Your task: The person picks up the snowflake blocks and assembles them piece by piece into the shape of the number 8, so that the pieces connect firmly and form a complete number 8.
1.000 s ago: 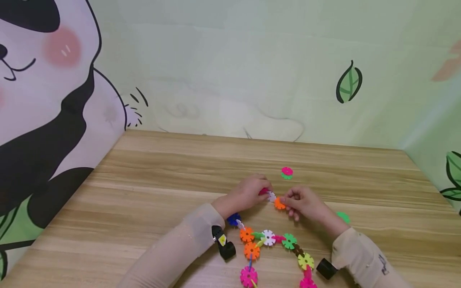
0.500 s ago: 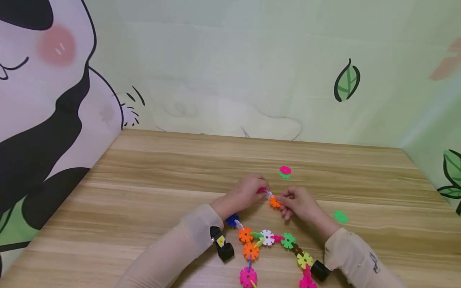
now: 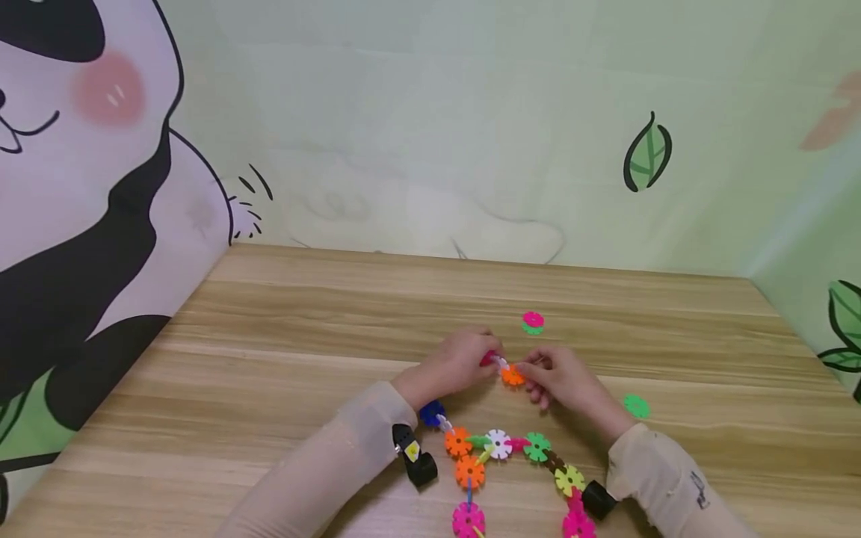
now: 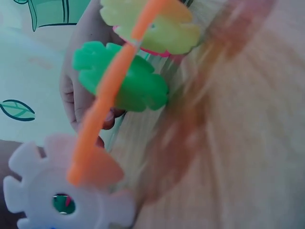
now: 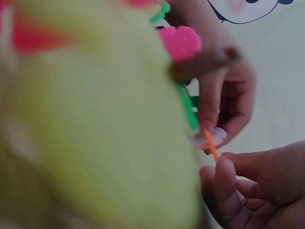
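Observation:
In the head view, my left hand (image 3: 460, 362) grips a pink snowflake disc (image 3: 488, 359) that joins a white snowflake disc (image 3: 501, 362). My right hand (image 3: 563, 379) pinches an orange snowflake disc (image 3: 513, 375) between thumb and forefinger, against the white one. The right wrist view shows that orange disc (image 5: 211, 145) edge-on at the right fingertips, touching the white disc (image 5: 219, 136). Below the hands lies a chain of linked discs, with a white disc (image 3: 498, 444) and a green disc (image 3: 537, 447) in it. A large blurred yellow disc (image 5: 109, 124) hides much of the right wrist view.
On the wooden table (image 3: 323, 299), a pink disc (image 3: 533, 319) overlaps a green one beyond the hands. Another loose green disc (image 3: 636, 406) lies by my right forearm. The chain continues past the bottom edge of the head view. A painted wall (image 3: 417, 149) stands behind the table.
My right hand and forearm have shifted slightly left, bringing the orange disc with them. The left hand stays nearly in place, still holding the pink disc.

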Tool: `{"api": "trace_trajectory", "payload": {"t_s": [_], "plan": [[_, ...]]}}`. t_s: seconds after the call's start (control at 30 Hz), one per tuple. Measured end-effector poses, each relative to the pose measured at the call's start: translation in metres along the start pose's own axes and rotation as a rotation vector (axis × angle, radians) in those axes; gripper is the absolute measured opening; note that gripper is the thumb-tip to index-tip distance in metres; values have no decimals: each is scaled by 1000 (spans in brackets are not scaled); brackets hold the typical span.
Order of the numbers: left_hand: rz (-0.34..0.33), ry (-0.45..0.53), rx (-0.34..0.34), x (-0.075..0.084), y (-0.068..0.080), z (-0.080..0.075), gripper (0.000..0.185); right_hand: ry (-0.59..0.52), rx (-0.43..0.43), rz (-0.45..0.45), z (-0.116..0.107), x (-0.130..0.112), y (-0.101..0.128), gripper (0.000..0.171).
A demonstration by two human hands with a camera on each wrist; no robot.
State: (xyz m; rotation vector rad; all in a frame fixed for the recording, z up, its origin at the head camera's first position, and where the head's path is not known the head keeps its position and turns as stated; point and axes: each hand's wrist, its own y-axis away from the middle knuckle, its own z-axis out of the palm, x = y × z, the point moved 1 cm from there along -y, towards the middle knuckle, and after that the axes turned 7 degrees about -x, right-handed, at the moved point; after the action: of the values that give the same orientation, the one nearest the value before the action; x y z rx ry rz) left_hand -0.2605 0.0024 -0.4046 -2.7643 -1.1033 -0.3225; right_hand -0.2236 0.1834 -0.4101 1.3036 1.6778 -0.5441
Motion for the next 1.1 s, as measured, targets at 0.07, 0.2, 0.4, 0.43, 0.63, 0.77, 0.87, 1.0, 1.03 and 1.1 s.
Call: {"api": "trace_trajectory", "payload": {"t_s": [0.07,0.2,0.4,0.43,0.63,0.77,0.87,1.0,1.03,1.1], "plan": [[7,-15,-4,0,1,-1,18,26,-12,-3,-5,0,1,22],[39,-46,-20,1,3,-2,30,105,-6,-14,-18,0,0,21],[75,-106,-63,7,1,1,44,231,73,-35,-39,2,-12,22],[76,-110,-66,7,0,2,43,256,91,-34,-42,2,-15,23],[86,-93,-63,8,0,4,37,405,156,10,-58,-1,-35,26],[86,-79,-60,8,0,5,34,465,156,34,-63,-2,-49,27],[87,-79,-56,9,1,5,33,499,156,64,-64,-1,-57,29],[82,-68,-54,9,1,4,33,524,149,94,-64,0,-64,33],[78,-61,-57,9,1,4,33,528,147,99,-63,0,-66,33],[71,-56,-62,9,2,4,33,543,148,100,-63,0,-67,33]]}}
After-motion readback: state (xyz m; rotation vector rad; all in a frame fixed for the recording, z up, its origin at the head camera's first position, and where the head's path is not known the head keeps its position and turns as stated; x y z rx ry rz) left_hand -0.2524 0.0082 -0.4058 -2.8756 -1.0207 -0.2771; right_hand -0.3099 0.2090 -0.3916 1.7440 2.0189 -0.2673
